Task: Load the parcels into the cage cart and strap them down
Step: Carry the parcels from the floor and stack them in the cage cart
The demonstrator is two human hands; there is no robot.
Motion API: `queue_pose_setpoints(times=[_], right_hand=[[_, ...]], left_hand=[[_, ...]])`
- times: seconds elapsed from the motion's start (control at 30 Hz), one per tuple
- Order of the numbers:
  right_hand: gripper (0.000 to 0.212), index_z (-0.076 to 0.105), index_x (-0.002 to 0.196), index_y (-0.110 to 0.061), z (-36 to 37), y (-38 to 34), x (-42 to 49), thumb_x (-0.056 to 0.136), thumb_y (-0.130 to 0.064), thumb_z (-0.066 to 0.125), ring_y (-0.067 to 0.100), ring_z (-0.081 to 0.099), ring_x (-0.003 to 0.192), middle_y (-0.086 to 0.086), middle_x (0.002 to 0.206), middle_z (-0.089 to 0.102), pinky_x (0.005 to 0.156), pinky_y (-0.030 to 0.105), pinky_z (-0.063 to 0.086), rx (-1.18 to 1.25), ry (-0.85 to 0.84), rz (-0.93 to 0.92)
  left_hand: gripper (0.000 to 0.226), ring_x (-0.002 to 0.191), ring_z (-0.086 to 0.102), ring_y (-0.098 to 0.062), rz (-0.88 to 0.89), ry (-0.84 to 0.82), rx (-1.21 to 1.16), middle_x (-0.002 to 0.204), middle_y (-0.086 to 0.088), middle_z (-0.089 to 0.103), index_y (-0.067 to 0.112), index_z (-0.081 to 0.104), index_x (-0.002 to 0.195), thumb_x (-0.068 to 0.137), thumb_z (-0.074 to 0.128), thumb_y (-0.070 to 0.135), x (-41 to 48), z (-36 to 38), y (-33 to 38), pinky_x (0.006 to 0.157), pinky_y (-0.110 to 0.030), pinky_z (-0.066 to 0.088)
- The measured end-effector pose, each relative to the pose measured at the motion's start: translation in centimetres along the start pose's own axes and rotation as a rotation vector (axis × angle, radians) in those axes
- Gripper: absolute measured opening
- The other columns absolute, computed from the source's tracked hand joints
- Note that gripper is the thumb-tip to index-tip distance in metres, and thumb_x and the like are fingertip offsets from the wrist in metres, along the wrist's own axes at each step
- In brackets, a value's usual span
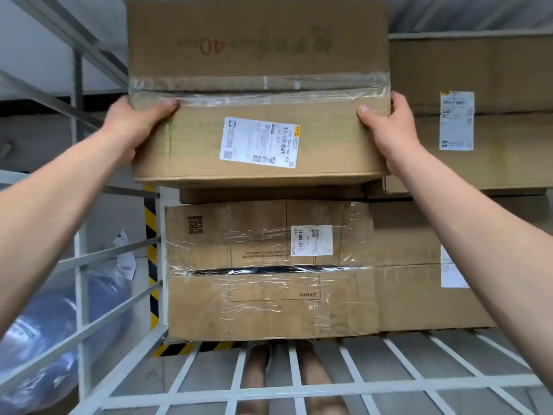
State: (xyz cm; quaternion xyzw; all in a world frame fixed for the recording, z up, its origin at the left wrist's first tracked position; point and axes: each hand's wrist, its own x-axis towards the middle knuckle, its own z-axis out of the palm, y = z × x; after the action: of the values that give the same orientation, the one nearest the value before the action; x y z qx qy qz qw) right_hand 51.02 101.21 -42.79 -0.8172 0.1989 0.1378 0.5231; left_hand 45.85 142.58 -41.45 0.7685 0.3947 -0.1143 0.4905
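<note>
- Left hand [136, 127] and right hand [386, 130] grip opposite sides of a taped cardboard parcel [260, 94], keeping it level.
- It hovers above the stacked boxes [269, 271] in the cage cart [329, 387] (probably about to be stacked).

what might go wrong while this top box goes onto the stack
1. The left hand and right hand grip the top box only at its side edges, raised high; it might slip or tip back toward the person.
2. It seems wider than the thin box just beneath it, so it could settle unevenly and slide.
3. The bottom box has a gaping, wrinkled taped seam and may sag under added weight.
</note>
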Motion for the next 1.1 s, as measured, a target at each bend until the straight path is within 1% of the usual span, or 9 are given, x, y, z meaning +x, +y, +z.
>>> queue_pose_setpoints(times=[0.1, 0.23, 0.37, 0.47, 0.57, 0.7, 0.8, 0.9, 1.1], right_hand=[[0.056, 0.045, 0.139, -0.023, -0.4, 0.9, -0.4, 0.089, -0.03, 0.069, -0.01, 0.057, 0.096, -0.022, 0.107, 0.06, 0.068, 0.003, 0.044, 0.015, -0.007, 0.023], [0.057, 0.046, 0.141, -0.018, -1.3, 2.2, -1.7, 0.09, -0.023, 0.069, -0.011, 0.058, 0.095, -0.013, 0.113, 0.063, 0.07, 0.0, 0.045, 0.017, 0.023, 0.038], [0.058, 0.045, 0.142, -0.017, -2.4, 2.7, -2.1, 0.09, -0.023, 0.069, -0.002, 0.062, 0.102, -0.008, 0.121, 0.064, 0.08, 0.007, 0.046, 0.008, 0.014, 0.041], [0.059, 0.044, 0.144, -0.017, -2.8, 3.0, -2.2, 0.091, -0.026, 0.069, 0.001, 0.061, 0.106, -0.008, 0.124, 0.063, 0.083, 0.008, 0.045, -0.019, 0.0, 0.033], [0.058, 0.044, 0.144, -0.017, -2.9, 2.7, -2.3, 0.092, -0.027, 0.068, 0.004, 0.059, 0.109, -0.008, 0.125, 0.061, 0.086, 0.01, 0.043, -0.048, 0.001, 0.021], [0.056, 0.043, 0.144, -0.017, -3.0, 1.8, -3.4, 0.093, -0.028, 0.065, 0.011, 0.057, 0.117, -0.006, 0.125, 0.059, 0.093, 0.018, 0.042, -0.119, -0.017, 0.038], [0.064, 0.034, 0.151, -0.018, -3.4, 0.4, -6.0, 0.093, -0.026, 0.059, 0.022, 0.05, 0.132, 0.001, 0.142, 0.054, 0.108, 0.029, 0.036, -0.234, -0.015, 0.063], [0.069, 0.029, 0.153, -0.02, -4.1, -1.0, -11.2, 0.089, -0.018, 0.056, 0.024, 0.044, 0.136, 0.005, 0.147, 0.049, 0.11, 0.033, 0.034, -0.286, -0.054, 0.043], [0.075, 0.017, 0.158, -0.017, -8.8, -4.6, -24.4, 0.094, -0.024, 0.055, 0.024, 0.016, 0.152, 0.005, 0.165, 0.02, 0.123, 0.044, 0.018, -0.415, -0.198, 0.062]], left_hand=[[0.075, 0.086, 0.057, 0.002, -0.003, -0.017, 0.003, 0.102, 0.015, 0.062, 0.024, 0.056, 0.132, 0.071, 0.084, 0.055, 0.0, 0.3, -0.3, 0.072, -0.02, 0.045], [0.071, 0.083, 0.054, 0.005, 0.0, 0.004, 0.035, 0.096, 0.019, 0.059, 0.026, 0.054, 0.128, 0.071, 0.084, 0.055, -1.3, 1.2, -1.2, 0.066, -0.017, 0.042], [0.087, 0.108, 0.061, -0.015, 0.005, 0.059, 0.083, 0.121, 0.007, 0.062, 0.025, 0.052, 0.131, 0.061, 0.081, 0.069, -2.4, 2.1, -2.0, 0.094, -0.029, 0.046], [0.101, 0.123, 0.056, -0.024, 0.017, 0.075, 0.134, 0.137, 0.0, 0.059, 0.024, 0.043, 0.14, 0.06, 0.074, 0.077, -2.7, 2.5, -2.7, 0.099, -0.031, 0.041], [0.109, 0.127, 0.053, -0.024, 0.02, 0.036, 0.117, 0.142, -0.001, 0.054, 0.022, 0.03, 0.15, 0.064, 0.076, 0.072, -2.7, 2.3, -2.5, 0.107, -0.037, 0.042], [0.117, 0.145, 0.034, -0.034, 0.006, 0.006, 0.248, 0.162, -0.013, 0.029, 0.02, -0.002, 0.16, 0.079, 0.07, 0.065, -4.0, 2.1, -1.1, 0.119, -0.051, 0.029], [0.109, 0.153, 0.013, -0.035, 0.149, 0.061, 0.437, 0.167, -0.019, 0.008, 0.019, -0.007, 0.16, 0.087, 0.063, 0.061, -7.7, 2.9, 0.7, 0.123, -0.052, 0.016], [0.098, 0.155, 0.009, -0.03, 0.267, -0.037, 0.475, 0.169, -0.014, 0.004, 0.018, -0.005, 0.161, 0.094, 0.058, 0.053, -13.8, 4.2, 2.7, 0.124, -0.048, 0.013], [0.082, 0.15, 0.027, -0.027, 0.416, -0.341, 0.637, 0.164, -0.01, 0.026, 0.013, 0.013, 0.16, 0.098, 0.056, 0.044, -29.4, 5.0, 6.5, 0.121, -0.046, 0.027]])
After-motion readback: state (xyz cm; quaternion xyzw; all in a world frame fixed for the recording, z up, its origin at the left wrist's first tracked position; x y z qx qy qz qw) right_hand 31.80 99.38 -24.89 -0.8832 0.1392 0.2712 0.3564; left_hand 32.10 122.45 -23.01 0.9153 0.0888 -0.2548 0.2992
